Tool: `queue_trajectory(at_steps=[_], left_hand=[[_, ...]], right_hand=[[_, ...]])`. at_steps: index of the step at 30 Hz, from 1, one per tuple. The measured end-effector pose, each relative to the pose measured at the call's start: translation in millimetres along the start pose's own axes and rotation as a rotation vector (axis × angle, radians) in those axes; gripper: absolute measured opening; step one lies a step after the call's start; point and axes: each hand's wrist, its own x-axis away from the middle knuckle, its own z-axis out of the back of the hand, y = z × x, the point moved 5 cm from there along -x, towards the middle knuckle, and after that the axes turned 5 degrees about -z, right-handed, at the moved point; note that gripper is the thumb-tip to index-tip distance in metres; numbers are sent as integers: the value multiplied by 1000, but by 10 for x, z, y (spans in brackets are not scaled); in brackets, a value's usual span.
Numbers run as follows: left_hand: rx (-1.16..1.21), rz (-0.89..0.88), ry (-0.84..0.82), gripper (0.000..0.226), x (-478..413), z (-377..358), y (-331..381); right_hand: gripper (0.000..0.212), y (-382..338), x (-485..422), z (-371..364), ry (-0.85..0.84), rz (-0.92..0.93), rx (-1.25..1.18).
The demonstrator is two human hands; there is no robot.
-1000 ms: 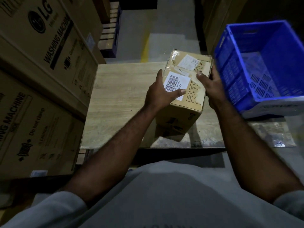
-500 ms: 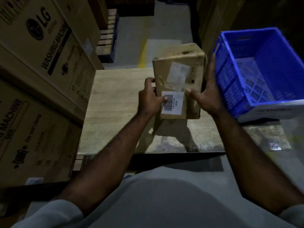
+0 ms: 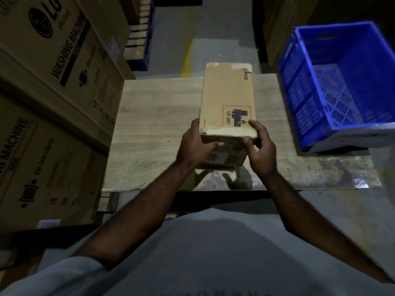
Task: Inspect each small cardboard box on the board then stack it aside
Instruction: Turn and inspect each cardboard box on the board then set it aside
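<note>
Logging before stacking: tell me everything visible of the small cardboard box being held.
The small cardboard box is brown, oblong, with tape at both ends. Its top face bears a red-bordered UN 3481 mark; a label shows on the near side. Held over the board, long axis pointing away, left hand and right hand gripping its near end.

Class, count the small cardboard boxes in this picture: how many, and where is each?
1. The small brown cardboard box is gripped at its near end by the left hand and right hand, over the pale wooden board. Others may sit outside the frame.
</note>
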Motion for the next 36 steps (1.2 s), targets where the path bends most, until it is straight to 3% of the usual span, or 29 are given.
queue_trajectory(at_steps=[10,16,19,25,33,36], left_hand=[[-132,-180,47,99,60,-26,76],[-418,-321,65,105,61,-134,279],[-469,-280,22,108,17,-213,373],[-298,-18,-37,104,-521,-149,409],[-392,-86,-121,120,-1066,-148,515],[-277,1,-129,123,-1209,-150,537]], right_hand=[[28,-47,-274,84,179,-19,217],[33,-235,-767,116,57,-9,419],[39,-318,-1091,76,5,-35,422],[59,-197,-1762,-33,-87,-203,325],[76,-59,-2251,-11,-147,-415,203],[81,-39,-2212,-49,-230,-506,100]])
